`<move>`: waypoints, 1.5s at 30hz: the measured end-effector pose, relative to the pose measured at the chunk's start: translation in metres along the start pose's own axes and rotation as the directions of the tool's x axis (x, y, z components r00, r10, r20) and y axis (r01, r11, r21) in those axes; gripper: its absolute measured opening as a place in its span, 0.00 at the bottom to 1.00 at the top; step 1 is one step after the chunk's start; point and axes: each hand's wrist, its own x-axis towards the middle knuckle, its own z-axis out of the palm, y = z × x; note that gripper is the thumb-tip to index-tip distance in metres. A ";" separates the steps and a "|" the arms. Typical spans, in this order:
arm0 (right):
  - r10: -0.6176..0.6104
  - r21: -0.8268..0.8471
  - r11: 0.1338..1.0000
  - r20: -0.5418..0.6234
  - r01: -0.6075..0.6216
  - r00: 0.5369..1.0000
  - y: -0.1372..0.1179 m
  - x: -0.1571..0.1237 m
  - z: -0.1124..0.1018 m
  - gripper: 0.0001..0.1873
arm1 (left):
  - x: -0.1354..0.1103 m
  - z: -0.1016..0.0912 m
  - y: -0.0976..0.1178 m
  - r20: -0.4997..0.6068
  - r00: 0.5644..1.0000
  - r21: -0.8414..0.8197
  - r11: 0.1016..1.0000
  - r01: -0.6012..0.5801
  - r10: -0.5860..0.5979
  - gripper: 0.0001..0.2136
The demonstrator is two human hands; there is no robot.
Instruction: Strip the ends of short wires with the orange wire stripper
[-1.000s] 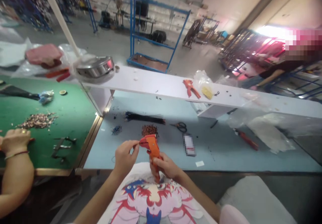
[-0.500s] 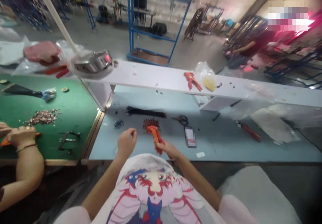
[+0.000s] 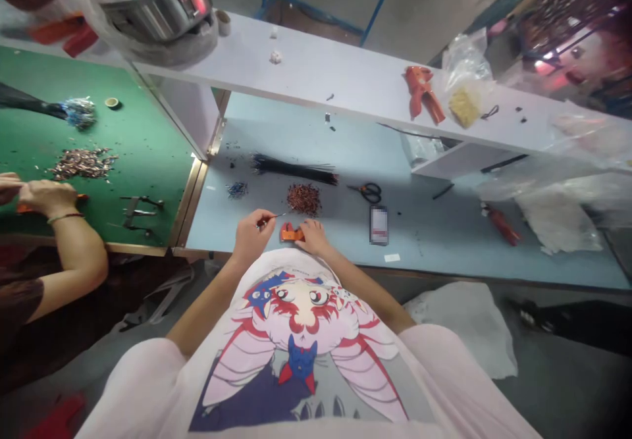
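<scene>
Between the fingertips of my left hand (image 3: 254, 233) is a short thin dark wire (image 3: 279, 215), its end pointing right toward a pile of small copper-coloured pieces (image 3: 304, 199). My left fingers are closed in a pinch. My right hand (image 3: 315, 236) is on orange crimping pliers (image 3: 290, 232) that lie sideways near the table's front edge; its fingers are bent over them, and part of the handles is hidden. A bundle of black wires (image 3: 296, 168) rests behind the pile. Left of the pile is a smaller heap of bluish bits (image 3: 237, 190).
Black-handled scissors (image 3: 370, 193) and a phone (image 3: 379, 225) lie to the right. Red-handled pliers (image 3: 502, 224) are farther right. A white shelf (image 3: 306, 74) crosses behind, bearing another orange tool (image 3: 423, 95) and a metal pot (image 3: 158, 11). At left, a co-worker's hands (image 3: 47, 197) work over a green table.
The view has tilted down. The crimping pliers have gone from pointing at the copper-coloured pile to lying sideways near the front edge. A wire now shows in my left fingers.
</scene>
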 end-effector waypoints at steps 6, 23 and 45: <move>-0.241 0.294 0.879 -0.405 0.375 0.882 -0.030 -0.028 -0.051 0.20 | -0.006 0.007 0.007 0.139 0.984 0.219 0.965 -0.141 0.112 0.08; 0.083 -0.019 0.996 0.017 -0.082 0.996 0.025 -0.003 0.015 0.20 | -0.013 -0.011 -0.046 0.095 0.979 0.267 0.952 0.151 -0.182 0.09; -0.189 0.985 0.064 0.172 -0.163 0.967 -0.035 -0.068 -0.082 0.21 | -0.011 -0.011 0.018 -0.155 0.976 -0.121 0.977 -0.173 0.154 0.05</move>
